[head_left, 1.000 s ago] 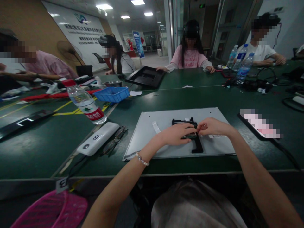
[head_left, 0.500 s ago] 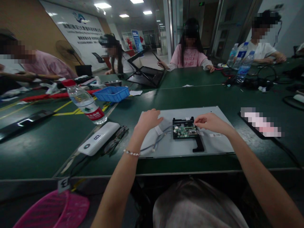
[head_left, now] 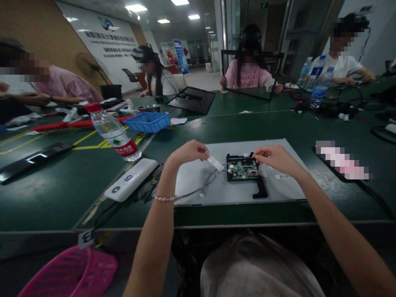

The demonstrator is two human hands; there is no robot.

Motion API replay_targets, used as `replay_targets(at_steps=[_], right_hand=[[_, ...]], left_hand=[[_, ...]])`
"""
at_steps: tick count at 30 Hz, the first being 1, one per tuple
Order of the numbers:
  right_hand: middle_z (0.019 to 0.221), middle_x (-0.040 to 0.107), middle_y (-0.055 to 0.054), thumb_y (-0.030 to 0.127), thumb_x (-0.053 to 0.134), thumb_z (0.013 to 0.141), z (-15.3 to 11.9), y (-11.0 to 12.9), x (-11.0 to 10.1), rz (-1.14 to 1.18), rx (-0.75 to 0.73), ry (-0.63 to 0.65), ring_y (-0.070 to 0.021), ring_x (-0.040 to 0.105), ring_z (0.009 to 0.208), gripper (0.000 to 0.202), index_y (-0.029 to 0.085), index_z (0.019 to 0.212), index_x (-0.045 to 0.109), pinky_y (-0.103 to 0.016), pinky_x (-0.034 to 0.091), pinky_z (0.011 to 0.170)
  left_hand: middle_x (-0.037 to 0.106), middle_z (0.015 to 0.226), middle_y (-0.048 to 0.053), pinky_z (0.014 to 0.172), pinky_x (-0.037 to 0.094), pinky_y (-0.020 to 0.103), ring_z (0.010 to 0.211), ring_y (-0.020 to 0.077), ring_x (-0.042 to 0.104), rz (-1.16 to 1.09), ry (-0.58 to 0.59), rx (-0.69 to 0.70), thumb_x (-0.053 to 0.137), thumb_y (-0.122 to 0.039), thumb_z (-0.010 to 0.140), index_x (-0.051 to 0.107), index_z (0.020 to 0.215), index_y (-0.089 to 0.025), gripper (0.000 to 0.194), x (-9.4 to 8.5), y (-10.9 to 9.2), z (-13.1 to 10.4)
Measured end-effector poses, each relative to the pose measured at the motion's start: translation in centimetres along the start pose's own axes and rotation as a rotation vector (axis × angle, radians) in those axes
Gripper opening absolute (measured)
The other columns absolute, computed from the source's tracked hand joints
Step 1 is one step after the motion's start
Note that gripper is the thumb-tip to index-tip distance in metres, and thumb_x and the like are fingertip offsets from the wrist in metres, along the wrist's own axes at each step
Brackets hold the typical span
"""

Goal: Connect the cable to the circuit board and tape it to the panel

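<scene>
A grey flat panel (head_left: pixel 291 192) lies on the table in front of me. On it sits a black plastic bracket (head_left: pixel 260 190) with a green circuit board (head_left: pixel 243 172). My left hand (head_left: pixel 190 152) is closed in a pinch on one end of a whitish tape strip (head_left: pixel 215 163), which slants down toward the grey cables (head_left: pixel 198 190) left of the board. Whether the strip's lower end sticks to anything is unclear. My right hand (head_left: pixel 275 159) is at the bracket's upper right corner, fingertips pinched together; what lies between them is too small to make out.
Left of the panel are glasses (head_left: pixel 150 183), a white power bank (head_left: pixel 131 179) and a water bottle (head_left: pixel 116 138). A blue tray (head_left: pixel 148 122) stands farther back. A phone (head_left: pixel 342 161) with a cable lies right. Several people sit around the table; one across holds a black frame (head_left: pixel 247 94).
My left hand has lifted slightly and moved left, now pulling up the tape strip that lay by the cables. My right hand stays at the bracket corner. The person across has raised a frame.
</scene>
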State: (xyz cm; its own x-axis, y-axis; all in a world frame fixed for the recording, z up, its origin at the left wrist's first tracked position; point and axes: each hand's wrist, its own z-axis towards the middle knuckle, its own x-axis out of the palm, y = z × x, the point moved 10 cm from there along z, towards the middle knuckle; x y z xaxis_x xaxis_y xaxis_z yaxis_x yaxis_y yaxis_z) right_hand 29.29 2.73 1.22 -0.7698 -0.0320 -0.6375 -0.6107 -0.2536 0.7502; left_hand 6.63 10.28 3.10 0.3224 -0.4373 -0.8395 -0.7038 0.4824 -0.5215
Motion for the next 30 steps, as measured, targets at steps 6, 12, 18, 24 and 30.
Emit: replay_targets(at_steps=[6, 12, 18, 24, 30], right_hand=[[0.091, 0.071, -0.006, 0.029, 0.053, 0.085, -0.3, 2.6, 0.3, -0.02, -0.125, -0.09, -0.0189, 0.065, 0.083, 0.021, 0.019, 0.095, 0.069, -0.029, 0.049, 0.071], [0.119, 0.063, -0.009, 0.027, 0.048, 0.091, -1.8, 7.6, 4.6, -0.155, -0.467, 0.023, -0.0213, 0.056, 0.113, 0.031, 0.02, 0.119, 0.06, -0.039, 0.043, 0.098], [0.132, 0.056, -0.013, 0.034, 0.049, 0.092, -4.0, 10.7, 8.4, -0.327, -0.705, 0.159, -0.0229, 0.049, 0.123, 0.041, 0.014, 0.128, 0.054, -0.042, 0.038, 0.105], [0.127, 0.06, -0.014, 0.041, 0.047, 0.093, -4.8, 11.6, 10.4, -0.441, -0.762, 0.263, -0.0236, 0.052, 0.12, 0.044, 0.01, 0.122, 0.058, -0.042, 0.035, 0.107], [0.128, 0.059, -0.016, 0.046, 0.046, 0.091, -5.4, 11.9, 12.0, -0.519, -0.795, 0.326, -0.0242, 0.051, 0.121, 0.051, 0.008, 0.125, 0.055, -0.042, 0.03, 0.109]], left_hand=[[0.067, 0.067, 0.002, 0.06, 0.045, 0.021, 0.063, 0.0129, 0.06, -0.152, 0.236, 0.021, 0.065, -0.033, 0.068, 0.07, 0.076, -0.015, 0.02, 2.8, -0.9, -0.3], [0.064, 0.06, -0.001, 0.053, 0.039, 0.019, 0.057, 0.0114, 0.056, 0.04, 0.301, -0.102, 0.063, -0.034, 0.066, 0.063, 0.067, -0.015, 0.018, 4.1, 1.0, -0.2], [0.054, 0.059, -0.003, 0.051, 0.033, 0.02, 0.057, 0.0105, 0.048, 0.123, 0.128, 0.01, 0.062, -0.04, 0.071, 0.059, 0.076, -0.015, 0.025, 1.8, -1.2, -0.3], [0.057, 0.067, -0.003, 0.057, 0.038, 0.02, 0.063, 0.0109, 0.052, 0.056, 0.395, 0.237, 0.057, -0.038, 0.078, 0.059, 0.082, -0.016, 0.022, 5.1, -4.3, -1.2], [0.058, 0.068, -0.002, 0.053, 0.033, 0.02, 0.063, 0.0112, 0.05, 0.283, 0.401, 0.066, 0.063, -0.042, 0.072, 0.061, 0.079, -0.016, 0.027, 6.4, -0.9, 0.0]])
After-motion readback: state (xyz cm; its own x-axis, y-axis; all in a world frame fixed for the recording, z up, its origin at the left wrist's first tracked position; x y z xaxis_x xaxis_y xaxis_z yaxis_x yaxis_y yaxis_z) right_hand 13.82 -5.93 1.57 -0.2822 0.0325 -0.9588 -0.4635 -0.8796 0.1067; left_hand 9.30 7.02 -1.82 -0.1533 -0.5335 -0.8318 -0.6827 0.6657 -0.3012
